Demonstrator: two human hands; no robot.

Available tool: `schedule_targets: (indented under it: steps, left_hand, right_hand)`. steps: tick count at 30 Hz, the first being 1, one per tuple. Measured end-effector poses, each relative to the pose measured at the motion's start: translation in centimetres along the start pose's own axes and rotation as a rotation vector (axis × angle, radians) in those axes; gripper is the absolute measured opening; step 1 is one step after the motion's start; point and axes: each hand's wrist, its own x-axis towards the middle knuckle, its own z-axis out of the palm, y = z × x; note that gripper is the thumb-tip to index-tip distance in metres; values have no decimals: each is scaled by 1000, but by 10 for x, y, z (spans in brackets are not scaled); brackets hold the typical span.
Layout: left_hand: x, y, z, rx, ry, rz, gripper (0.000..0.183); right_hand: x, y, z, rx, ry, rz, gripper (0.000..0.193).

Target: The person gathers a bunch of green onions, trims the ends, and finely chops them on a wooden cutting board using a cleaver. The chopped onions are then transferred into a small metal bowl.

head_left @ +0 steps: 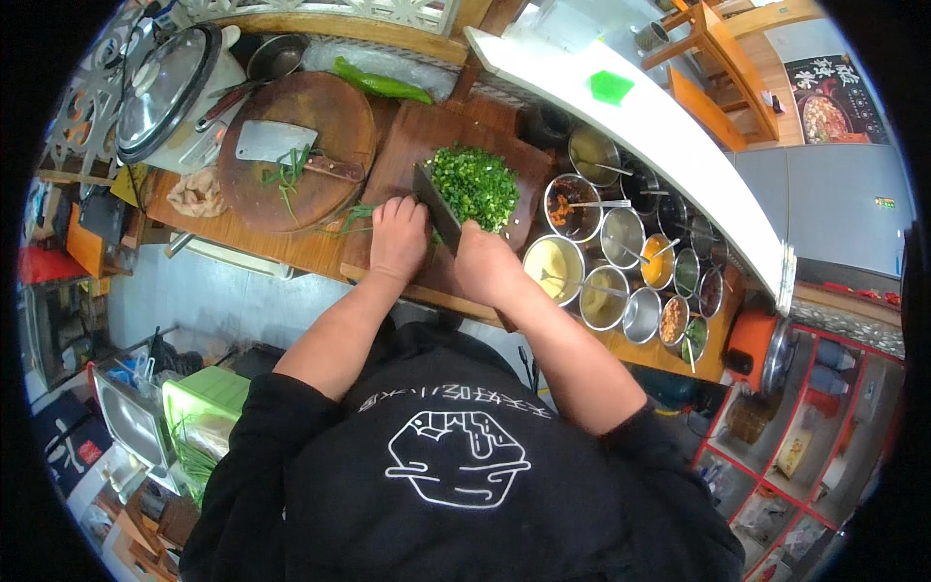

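My right hand (487,264) is closed round the handle of a kitchen knife (438,210), whose dark broad blade stands on edge on a rectangular wooden cutting board (393,165). Right of the blade lies a heap of chopped scallions (473,184). My left hand (400,238) rests on the board left of the blade, fingers curled down, fingertips close to it. From under that hand, scallion stalks (355,215) stick out to the left. The fingers hide most of what they press on.
A cleaver (276,142) and scallion greens (287,175) lie on a round chopping block (242,199) at left. Behind are a green pepper (381,81) and a lidded pot (165,92). Several metal containers with spoons, including one of orange sauce (658,262), stand at right below a white ledge (640,107).
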Motion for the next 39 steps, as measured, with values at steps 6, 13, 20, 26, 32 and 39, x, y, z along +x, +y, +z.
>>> schedule_targets:
  steps: [6,13,20,26,32,39]
  left_hand:
    - [3,4,-8,-76,-4,-7,17]
    - [3,-3,-19,-221,1,-16,21]
    - [-6,-6,-10,-76,-65,38,24]
    - [-3,-4,-9,-57,-55,55,24]
    - [-5,-6,-16,-129,-107,46,19]
    - [4,-2,-64,-195,-198,110,45]
  right_hand:
    - [10,20,50,80,137,-41,12]
    - [13,27,63,66,202,-38,13]
    - [-2,2,25,29,107,-24,14]
    - [-5,1,12,-7,28,-51,14]
    - [11,22,59,32,130,-66,12]
    - [10,24,63,97,216,-57,13]
